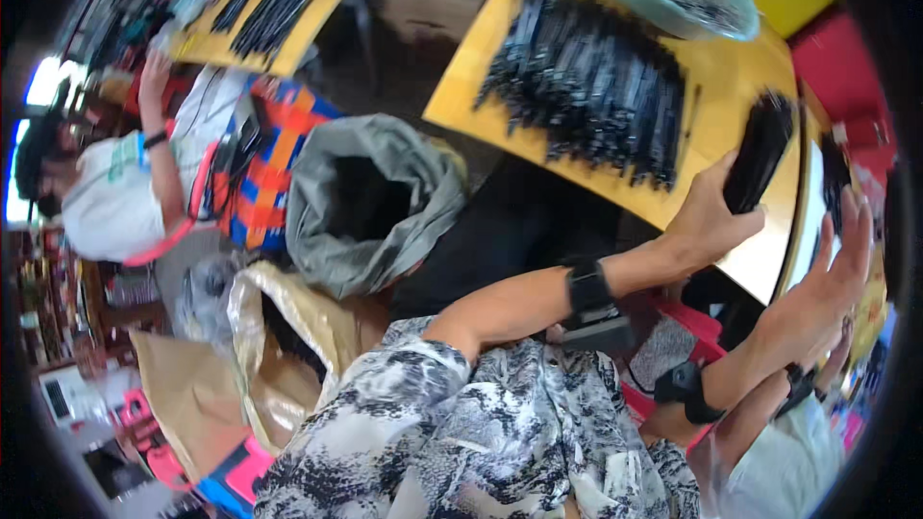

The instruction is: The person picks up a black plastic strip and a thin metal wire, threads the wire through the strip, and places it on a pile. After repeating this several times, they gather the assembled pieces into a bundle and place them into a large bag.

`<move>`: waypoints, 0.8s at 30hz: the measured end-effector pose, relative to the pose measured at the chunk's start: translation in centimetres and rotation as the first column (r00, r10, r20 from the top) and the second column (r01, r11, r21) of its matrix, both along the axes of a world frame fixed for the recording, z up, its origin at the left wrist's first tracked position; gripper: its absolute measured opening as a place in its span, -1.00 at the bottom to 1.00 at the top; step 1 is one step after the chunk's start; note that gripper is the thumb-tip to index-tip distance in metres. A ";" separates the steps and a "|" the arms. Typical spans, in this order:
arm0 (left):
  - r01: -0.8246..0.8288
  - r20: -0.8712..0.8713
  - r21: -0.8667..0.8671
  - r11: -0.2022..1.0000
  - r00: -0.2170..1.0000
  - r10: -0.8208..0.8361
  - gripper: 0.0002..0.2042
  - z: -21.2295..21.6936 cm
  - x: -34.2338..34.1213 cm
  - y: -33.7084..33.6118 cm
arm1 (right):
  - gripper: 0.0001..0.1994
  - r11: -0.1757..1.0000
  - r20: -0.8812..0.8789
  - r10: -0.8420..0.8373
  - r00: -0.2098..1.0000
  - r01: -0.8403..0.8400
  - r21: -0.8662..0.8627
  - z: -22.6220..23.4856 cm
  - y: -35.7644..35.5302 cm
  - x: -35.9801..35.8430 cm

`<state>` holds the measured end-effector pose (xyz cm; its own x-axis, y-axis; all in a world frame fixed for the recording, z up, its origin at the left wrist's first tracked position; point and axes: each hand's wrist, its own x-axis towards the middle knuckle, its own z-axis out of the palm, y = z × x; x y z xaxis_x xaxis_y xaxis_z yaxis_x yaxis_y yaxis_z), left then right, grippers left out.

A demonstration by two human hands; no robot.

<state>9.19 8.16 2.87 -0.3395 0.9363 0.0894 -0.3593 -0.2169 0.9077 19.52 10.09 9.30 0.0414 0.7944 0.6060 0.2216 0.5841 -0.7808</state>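
Observation:
My left hand [710,213] is wrapped round a bundle of slim black pen-like sticks [761,149], held tilted above the right end of the yellow table. A wide pile of similar black sticks [596,77] lies on the table to its left, side by side. My right hand [838,264] is at the far right with its fingers stretched out and apart. Beyond its fingertips is another dark bundle [835,168]; whether they touch it I cannot tell. Both wrists carry black bands.
A pale green bowl [735,14] of small shiny parts stands on the yellow table [457,101]. To the left are an open grey sack [312,216] and a tan sack [252,327]. Co-workers sit at left [115,192] and lower right [784,466].

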 end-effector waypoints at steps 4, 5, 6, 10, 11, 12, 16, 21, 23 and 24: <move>0.103 0.457 -0.012 0.995 0.885 -0.086 -0.80 3.7 -7.7 -8.4 | -0.57 0.906 -0.224 0.370 0.902 -0.404 -0.130 -3.3 -3.5 -2.2; 0.088 0.410 -0.004 0.996 0.909 -0.078 -0.79 4.0 -9.9 -10.8 | -0.64 0.902 -0.079 0.370 0.926 -0.379 -0.207 -3.8 -5.1 -3.6; 0.037 0.446 -0.091 0.995 0.895 0.008 -0.82 3.8 -11.7 -13.3 | -0.67 0.874 0.131 0.439 0.889 -0.389 -0.290 -3.7 -6.8 -5.6; -0.217 0.737 -0.183 0.959 0.616 0.280 -0.90 0.0 -17.8 -18.7 | -0.81 0.541 0.127 0.823 0.553 -0.697 -0.471 -8.2 -9.4 -14.5; -0.246 0.790 -0.212 0.946 0.527 0.314 -0.91 -1.8 -19.1 -19.4 | -0.78 0.537 0.224 0.842 0.491 -0.719 -0.441 -9.8 -9.6 -16.3; -0.259 0.806 -0.271 0.927 0.464 0.366 -0.92 -3.9 -20.8 -20.5 | -0.73 0.539 0.339 0.839 0.426 -0.738 -0.407 -11.5 -9.6 -18.0; -0.389 0.765 -0.420 0.820 0.334 0.551 -0.92 -14.0 -25.3 -24.4 | -0.57 0.711 0.598 0.660 0.455 -0.636 -0.300 -14.9 -10.4 -23.6; -0.410 0.744 -0.608 0.680 0.006 0.668 -0.93 -25.8 -27.1 -25.0 | -0.16 0.718 0.591 0.693 0.413 -0.467 -0.516 -19.7 -11.4 -27.7; -0.346 0.730 -0.645 0.682 -0.014 0.683 -0.95 -27.8 -27.8 -23.9 | -0.22 0.634 0.516 0.773 0.369 -0.427 -0.645 -20.8 -11.4 -27.6; -0.537 0.362 -0.551 0.639 0.536 0.763 -0.87 -32.1 -28.8 -25.6 | -0.32 0.553 0.446 0.832 0.331 -0.415 -0.723 -20.5 -12.0 -28.2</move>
<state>-19.58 -17.41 -29.27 -0.7428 0.3484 -0.5717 -0.6676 -0.3210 0.6718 -8.69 -1.94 -11.24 -0.8297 0.5061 -0.2357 0.4926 0.4651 -0.7355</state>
